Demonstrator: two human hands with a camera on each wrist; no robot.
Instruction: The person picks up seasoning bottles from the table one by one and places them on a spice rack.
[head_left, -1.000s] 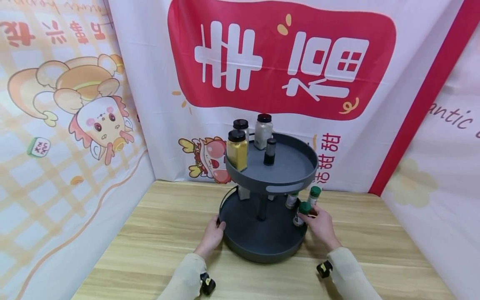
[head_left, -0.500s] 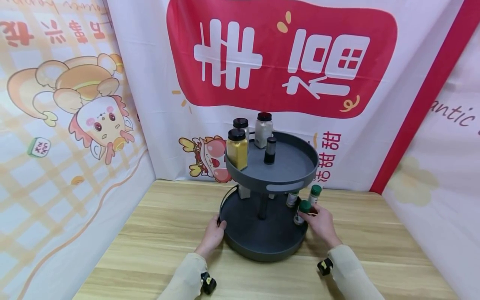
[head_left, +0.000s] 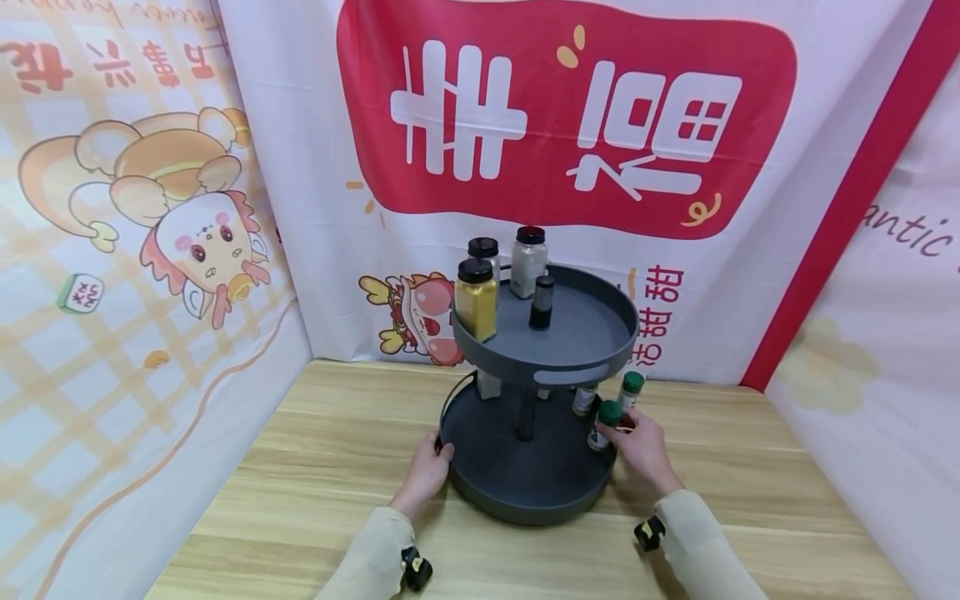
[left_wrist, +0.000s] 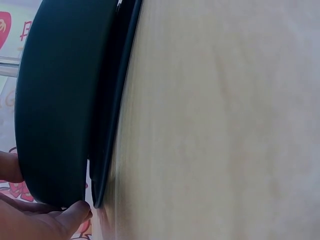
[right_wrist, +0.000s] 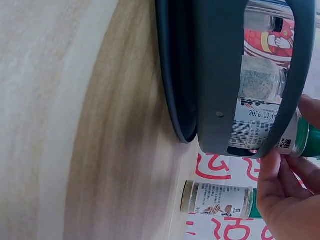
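A dark grey two-tier rotating spice rack (head_left: 517, 479) stands on the table in the head view. My left hand (head_left: 425, 475) grips the left side of its lower tray, thumb over the rim; the left wrist view shows fingers (left_wrist: 72, 217) at the tray's underside. My right hand (head_left: 647, 450) pinches a green-capped spice jar (head_left: 598, 437) standing inside the lower tray's right edge. In the right wrist view its printed label shows through the tray's handle opening, and a fingertip meets the handle (right_wrist: 297, 65). Another green-capped jar (right_wrist: 220, 200) stands outside the rack, partly behind my right hand.
On the upper tray (head_left: 585, 329) stand a yellow-filled jar (head_left: 476, 304), two pale black-lidded jars and the central post (head_left: 542, 304). More jars sit at the lower tray's back, partly hidden. Printed cloths hang behind and beside the wooden table (head_left: 300, 500).
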